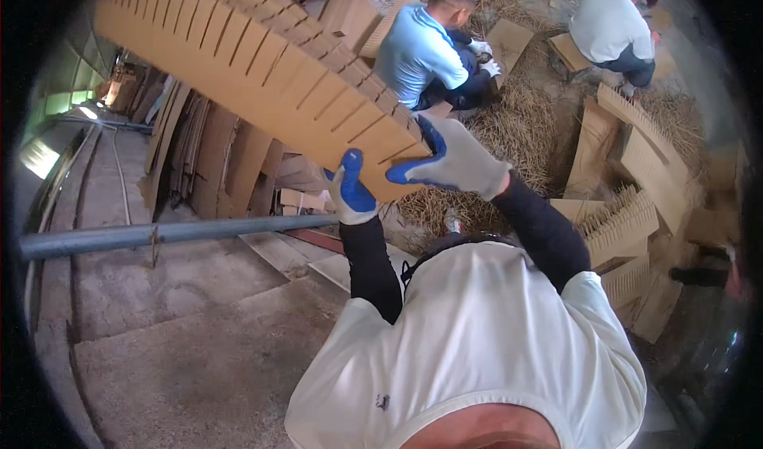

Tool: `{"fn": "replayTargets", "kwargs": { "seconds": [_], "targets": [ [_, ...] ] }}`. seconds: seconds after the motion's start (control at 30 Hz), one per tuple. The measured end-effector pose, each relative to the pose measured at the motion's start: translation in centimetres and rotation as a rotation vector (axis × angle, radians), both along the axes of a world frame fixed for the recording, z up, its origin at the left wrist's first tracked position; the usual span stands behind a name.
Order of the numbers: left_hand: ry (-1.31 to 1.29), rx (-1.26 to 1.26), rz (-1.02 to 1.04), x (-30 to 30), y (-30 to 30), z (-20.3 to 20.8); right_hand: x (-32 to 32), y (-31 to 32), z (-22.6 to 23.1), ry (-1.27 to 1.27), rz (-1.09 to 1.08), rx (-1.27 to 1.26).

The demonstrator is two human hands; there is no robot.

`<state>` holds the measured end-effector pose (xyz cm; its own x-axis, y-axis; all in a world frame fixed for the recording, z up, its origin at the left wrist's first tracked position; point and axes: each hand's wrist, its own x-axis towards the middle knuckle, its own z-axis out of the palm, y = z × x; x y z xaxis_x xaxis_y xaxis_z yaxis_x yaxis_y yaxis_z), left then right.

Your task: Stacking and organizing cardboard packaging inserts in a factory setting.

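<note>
Left hand (354, 191) and right hand (465, 159) hold slotted cardboard (266, 91) near its end edge, floor (199, 354) spreading lower left.

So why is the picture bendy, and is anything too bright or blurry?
In the head view, the fisheye lens bends the grey ledge at left; also in the head view, a white patch glares there, the slotted cardboard looks fairly clear, and the far right looks dim and softer.

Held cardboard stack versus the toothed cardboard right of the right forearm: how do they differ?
The held stack is gripped by the left hand and right hand; the toothed cardboard lies beside other pieces, out of their grip. The held stack looks longer in view than the toothed cardboard. Both are tan and slotted.
</note>
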<state>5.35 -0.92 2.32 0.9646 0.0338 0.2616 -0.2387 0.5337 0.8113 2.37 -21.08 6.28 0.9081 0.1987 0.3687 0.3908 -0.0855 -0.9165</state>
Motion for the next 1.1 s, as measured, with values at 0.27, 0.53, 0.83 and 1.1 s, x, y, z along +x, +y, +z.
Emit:
{"fn": "replayTargets", "kwargs": {
  "seconds": [0.27,0.53,0.83,1.1],
  "targets": [
    [0.028,0.041,-0.123,-0.1,0.6,-4.1,-2.4,0.5,-0.6,-0.229,-0.321,-0.181],
    [-0.003,0.06,-0.136,0.4,3.7,-6.8,-2.7,0.9,-1.5,-0.341,-0.331,-0.208],
    [-0.052,0.07,0.067,-0.4,4.8,-9.2,-1.6,0.7,-2.8,-0.322,-0.164,-0.22],
    [0.055,-0.03,0.025,-1.3,1.5,-9.2,-1.9,-0.8,-0.6,-0.172,-0.257,-0.19]
  ]
}}
